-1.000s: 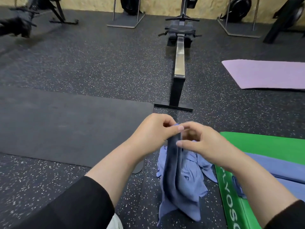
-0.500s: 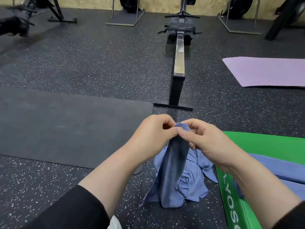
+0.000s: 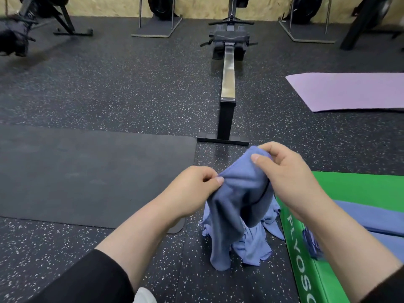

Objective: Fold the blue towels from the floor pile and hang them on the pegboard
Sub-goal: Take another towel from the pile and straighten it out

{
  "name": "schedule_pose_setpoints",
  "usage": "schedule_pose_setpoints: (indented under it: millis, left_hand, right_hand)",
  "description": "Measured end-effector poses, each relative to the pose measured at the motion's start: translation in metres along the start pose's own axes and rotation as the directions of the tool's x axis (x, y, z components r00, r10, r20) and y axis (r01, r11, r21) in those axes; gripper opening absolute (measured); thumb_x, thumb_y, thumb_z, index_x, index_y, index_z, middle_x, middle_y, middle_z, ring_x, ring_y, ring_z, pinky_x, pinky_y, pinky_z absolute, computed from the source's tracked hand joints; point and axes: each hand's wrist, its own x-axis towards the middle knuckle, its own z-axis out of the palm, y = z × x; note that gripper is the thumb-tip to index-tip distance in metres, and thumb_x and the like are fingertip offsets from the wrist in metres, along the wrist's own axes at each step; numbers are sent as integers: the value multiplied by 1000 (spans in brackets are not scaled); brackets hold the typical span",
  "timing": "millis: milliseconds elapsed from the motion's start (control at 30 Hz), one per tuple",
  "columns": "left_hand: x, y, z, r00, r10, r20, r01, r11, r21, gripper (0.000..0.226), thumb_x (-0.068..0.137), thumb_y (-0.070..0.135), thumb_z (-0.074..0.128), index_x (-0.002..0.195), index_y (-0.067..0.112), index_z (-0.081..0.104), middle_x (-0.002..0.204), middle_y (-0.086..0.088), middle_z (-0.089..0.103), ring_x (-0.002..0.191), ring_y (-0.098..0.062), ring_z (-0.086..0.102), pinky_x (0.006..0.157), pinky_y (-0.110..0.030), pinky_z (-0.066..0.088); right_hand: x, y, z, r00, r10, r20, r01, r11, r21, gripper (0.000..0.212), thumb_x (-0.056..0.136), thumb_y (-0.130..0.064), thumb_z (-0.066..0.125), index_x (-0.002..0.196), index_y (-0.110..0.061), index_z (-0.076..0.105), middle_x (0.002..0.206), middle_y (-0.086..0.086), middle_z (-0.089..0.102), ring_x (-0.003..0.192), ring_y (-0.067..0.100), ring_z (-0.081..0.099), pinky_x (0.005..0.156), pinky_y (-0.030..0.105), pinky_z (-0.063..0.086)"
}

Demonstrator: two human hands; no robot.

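Note:
A blue towel (image 3: 236,200) hangs in the air between both hands, its lower end drooping onto the pile. My left hand (image 3: 192,189) pinches its top edge on the left. My right hand (image 3: 286,171) grips the top edge higher and to the right, so the cloth is spread between them. Under it, a crumpled pile of blue towels (image 3: 255,246) lies on the speckled black floor. More blue towels (image 3: 369,217) lie flat on the green box at the right. The pegboard is not in view.
A green plyo box (image 3: 349,186) stands at the right, touching the pile. A rowing machine (image 3: 227,88) runs straight ahead. A black mat (image 3: 87,171) lies to the left and a purple mat (image 3: 349,90) at far right. Exercise machines line the back wall.
My hands have moved apart, the right one up and to the right, opening the towel's top edge from a narrow bunched strip into a wider spread.

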Motion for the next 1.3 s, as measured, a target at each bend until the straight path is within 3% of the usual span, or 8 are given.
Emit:
schedule_pose_setpoints:
  millis: [167,400,533,633,767,867,1067,1300]
  left_hand:
    - [1,9,-4,993,64,-95,-77,986,-149,28,98,34,61,81,12,67,67,6,58,63,-8,45,62,-29,37]
    - [-1,-5,-10,991,-108,81,105,994,31,21,95,25,57,80,14,67,64,12,56,63,-9,44,62,-27,37]
    - [-4,1,-10,1000,0,-15,0,1000,-14,20,97,27,63,80,21,71,67,1,64,61,-8,47,59,-25,39]
    - [-4,11,-9,993,54,-102,-66,991,-116,16,92,27,70,78,20,73,74,-10,70,60,-10,49,60,-28,39]
    - [-6,18,-8,990,88,-107,-112,963,-245,13,89,22,76,81,14,68,69,-17,63,61,-13,48,59,-29,36]
    - [-7,15,-10,996,64,-62,-74,980,-184,4,91,17,71,90,18,67,64,-1,60,58,-11,48,56,-25,39]
    - [-8,-2,-19,998,-56,-12,56,998,6,14,90,18,64,77,17,69,64,8,63,58,-5,50,55,-18,40]
    - [-12,10,-10,988,141,-56,-144,988,-57,8,91,23,72,87,25,78,77,11,74,70,1,60,70,-16,44]
  right_hand:
    - [-3,1,1,984,68,167,-6,938,-345,20,94,-32,67,77,-24,72,68,-11,65,66,0,52,67,21,42]
    - [9,4,-13,983,-43,-176,-5,964,-265,25,99,-23,59,75,-24,69,70,-13,68,67,3,53,62,15,38]
    - [6,0,-9,995,-14,102,50,931,-361,9,94,-29,67,102,-32,70,103,-17,71,87,-13,58,76,-2,35]
    - [0,1,0,933,30,360,141,887,-440,42,90,-36,72,131,-37,61,125,-25,62,110,-13,54,87,-6,30]
    - [-4,3,9,925,13,381,155,901,-406,2,93,-34,69,93,-35,70,86,-23,71,82,-11,59,76,13,43]
    - [0,5,8,978,-16,210,103,907,-409,22,92,-38,67,75,-24,66,68,-13,66,62,-2,52,65,22,43]
    - [8,8,-9,995,9,-96,-61,833,-550,26,94,-42,64,79,-20,64,77,-3,67,83,23,62,65,28,41]
    - [-7,-3,12,937,6,348,193,824,-532,41,89,-41,68,128,-50,56,116,-14,71,108,9,64,96,37,49]
